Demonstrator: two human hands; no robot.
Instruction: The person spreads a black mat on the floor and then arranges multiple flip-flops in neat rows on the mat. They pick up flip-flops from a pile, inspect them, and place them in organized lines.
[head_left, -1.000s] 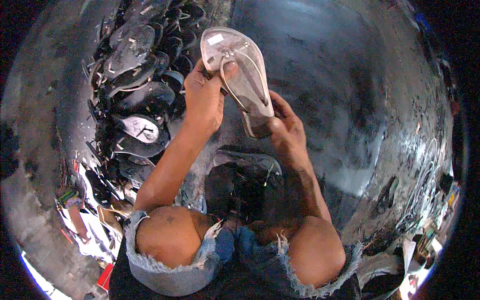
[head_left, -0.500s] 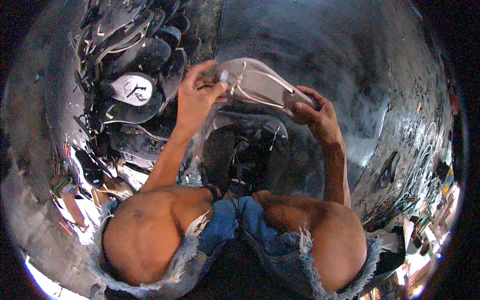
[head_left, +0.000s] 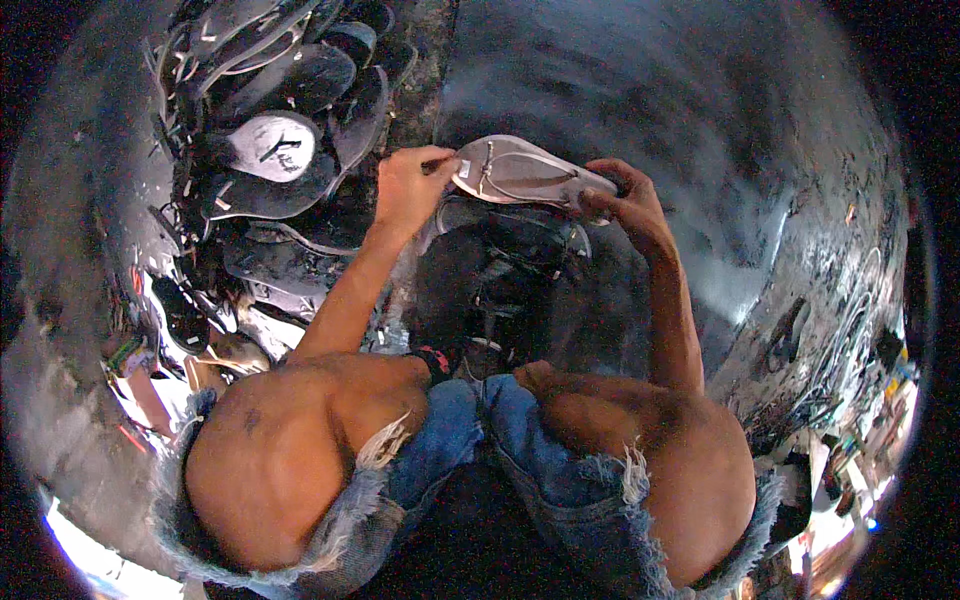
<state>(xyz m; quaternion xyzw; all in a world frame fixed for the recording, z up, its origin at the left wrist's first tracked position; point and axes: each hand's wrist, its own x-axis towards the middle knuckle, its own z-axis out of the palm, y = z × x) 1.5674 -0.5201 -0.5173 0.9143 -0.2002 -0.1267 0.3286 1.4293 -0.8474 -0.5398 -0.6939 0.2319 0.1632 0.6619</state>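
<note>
A grey sandal (head_left: pixel 535 172) with thin straps is held out level in front of me, its upper face toward me. My right hand (head_left: pixel 632 200) grips its right end, thumb on top and fingers round the far side. At its left end, next to a small white label (head_left: pixel 463 169), my left hand (head_left: pixel 415 180) pinches the rim between thumb and fingers. Below it, between my shins, sits a dark sandal or sole with a pale edge (head_left: pixel 510 222), partly in shadow.
Dark soles and sandals (head_left: pixel 290 85) lie heaped at the left, one bearing a white pad (head_left: pixel 275 146). A dark, smooth surface (head_left: pixel 680 90) stretches ahead and to the right. Scraps and thin cords (head_left: pixel 850 310) lie at far right. My bent knees (head_left: pixel 270 470) fill the near side.
My left hand has closed on the left rim of the sandal, beside the label. The sandal has turned slightly flatter and looks a little farther off.
</note>
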